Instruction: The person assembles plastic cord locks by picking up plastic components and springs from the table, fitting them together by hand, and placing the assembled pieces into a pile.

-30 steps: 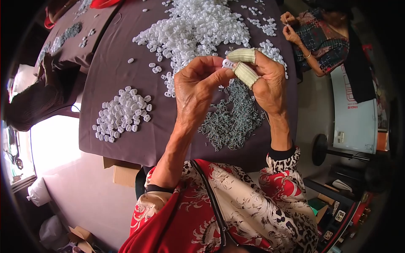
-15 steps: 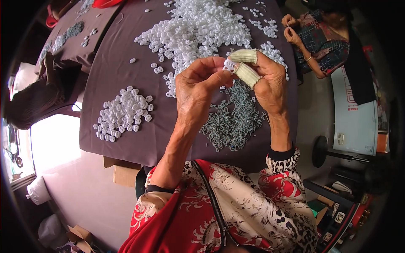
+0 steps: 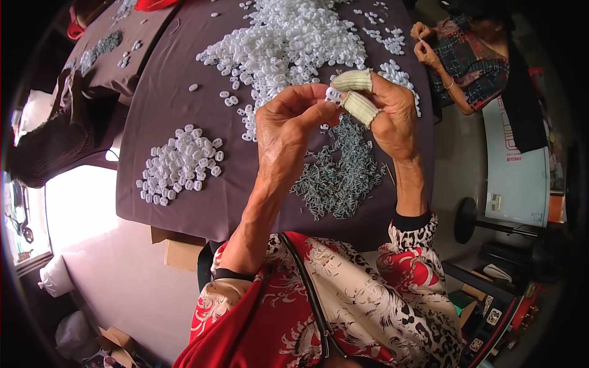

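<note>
Cream ribbed finger covers (image 3: 361, 109) hide two fingertips of the right hand (image 3: 396, 116), the left hand (image 3: 283, 129) partly masks the white two-holed piece (image 3: 333, 94), and what the co-worker's hands (image 3: 427, 54) hold is too small to tell.

Out at the edges!
Bulging white bag (image 3: 56, 277) and open brown cardboard box (image 3: 121, 340) at left, round black disc (image 3: 465, 219) at right!

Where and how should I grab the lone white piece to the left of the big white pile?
Probably pinch its two long edges between thumb and finger, coming down from above on its left. The lone white piece looks oval and lies flat on the tablecloth, with bare cloth around it; its nearest neighbours and the white pile are to its right.
</note>
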Demonstrator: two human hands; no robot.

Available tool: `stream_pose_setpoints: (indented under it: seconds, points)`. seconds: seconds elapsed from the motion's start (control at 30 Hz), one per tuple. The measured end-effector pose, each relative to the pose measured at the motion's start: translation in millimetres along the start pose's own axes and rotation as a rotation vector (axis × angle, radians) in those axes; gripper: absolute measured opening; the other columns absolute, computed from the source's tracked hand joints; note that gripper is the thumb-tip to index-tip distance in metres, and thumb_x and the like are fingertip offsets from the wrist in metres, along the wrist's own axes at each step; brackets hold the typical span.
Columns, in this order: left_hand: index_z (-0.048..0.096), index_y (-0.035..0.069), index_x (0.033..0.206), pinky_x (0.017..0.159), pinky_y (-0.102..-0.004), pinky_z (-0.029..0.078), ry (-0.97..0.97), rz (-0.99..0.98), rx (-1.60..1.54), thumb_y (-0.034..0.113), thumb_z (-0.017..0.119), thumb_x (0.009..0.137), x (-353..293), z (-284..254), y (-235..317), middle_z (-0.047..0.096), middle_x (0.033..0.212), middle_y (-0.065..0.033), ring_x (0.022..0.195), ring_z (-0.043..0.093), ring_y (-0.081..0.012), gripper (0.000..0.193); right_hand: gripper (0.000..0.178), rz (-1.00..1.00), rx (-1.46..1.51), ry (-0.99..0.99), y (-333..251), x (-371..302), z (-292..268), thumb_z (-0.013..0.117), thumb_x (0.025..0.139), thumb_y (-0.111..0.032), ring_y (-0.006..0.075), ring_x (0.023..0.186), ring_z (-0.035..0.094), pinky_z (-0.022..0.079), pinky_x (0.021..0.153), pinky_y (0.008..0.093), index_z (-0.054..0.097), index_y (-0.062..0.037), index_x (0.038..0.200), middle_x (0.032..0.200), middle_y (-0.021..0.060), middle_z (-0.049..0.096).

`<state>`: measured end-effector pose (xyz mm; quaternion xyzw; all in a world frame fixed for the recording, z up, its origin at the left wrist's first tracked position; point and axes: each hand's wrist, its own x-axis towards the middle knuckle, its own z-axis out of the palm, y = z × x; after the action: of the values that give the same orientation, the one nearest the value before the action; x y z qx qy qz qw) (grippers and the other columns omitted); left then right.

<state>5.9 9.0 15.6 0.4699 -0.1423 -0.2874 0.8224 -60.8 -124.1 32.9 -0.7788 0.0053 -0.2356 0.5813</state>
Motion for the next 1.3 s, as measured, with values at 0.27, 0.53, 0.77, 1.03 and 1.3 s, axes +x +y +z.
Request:
stream_pose_setpoints:
  seconds: [0.27,0.53,0.77,1.03,1.3]
  points:
    - [0.062,-0.003,0.088,0.063,-0.0224,0.046,-0.058,-0.085,-0.021,0.007,0.065,0.075,2,-4,3,0.062,0.073,-0.0066,0.062,0.057,-0.0111,0.017,0.026,0.019,-0.094,-0.006,3,-1,0,0.051,0.072,0.002,0.0058,0.063,0.053,0.042,0.054,0.0211,0.06,-0.0008,0.097,0.075,0.0027,0.061]
    - [0.061,-0.002,0.085,0.067,-0.0226,0.046,0.012,-0.131,-0.157,0.01,0.065,0.076,6,-5,0,0.062,0.076,-0.0065,0.068,0.057,-0.011,0.016,0.036,-0.256,-0.569,-0.011,-7,0,6,0.063,0.066,-0.001,0.0225,0.073,0.06,0.048,0.064,0.031,0.056,-0.0005,0.101,0.084,0.0115,0.059]
    - [0.06,-0.003,0.086,0.067,-0.0233,0.047,0.051,-0.135,-0.196,0.011,0.063,0.078,6,-4,-5,0.061,0.077,-0.0059,0.068,0.056,-0.011,0.017,0.036,-0.442,-0.815,0.003,-1,3,8,0.065,0.063,0.0,0.0315,0.079,0.059,0.048,0.068,0.0349,0.056,0.0021,0.097,0.088,0.0158,0.059]
    - [0.061,-0.003,0.086,0.065,-0.0231,0.047,0.023,-0.139,-0.209,0.016,0.062,0.08,10,-10,-7,0.059,0.074,-0.0049,0.066,0.055,-0.0104,0.019,0.03,-0.48,-0.861,-0.077,-4,6,3,0.065,0.062,0.0,0.032,0.076,0.058,0.048,0.067,0.036,0.056,0.0039,0.09,0.083,0.0161,0.059]
    - [0.062,-0.003,0.085,0.065,-0.0229,0.047,0.051,-0.07,-0.113,0.016,0.066,0.076,6,-4,-14,0.06,0.073,-0.0044,0.064,0.054,-0.0096,0.022,0.032,-0.46,-0.885,-0.1,-7,6,0,0.068,0.061,-0.005,0.0303,0.073,0.058,0.047,0.065,0.0356,0.057,0.0035,0.089,0.08,0.0154,0.059]
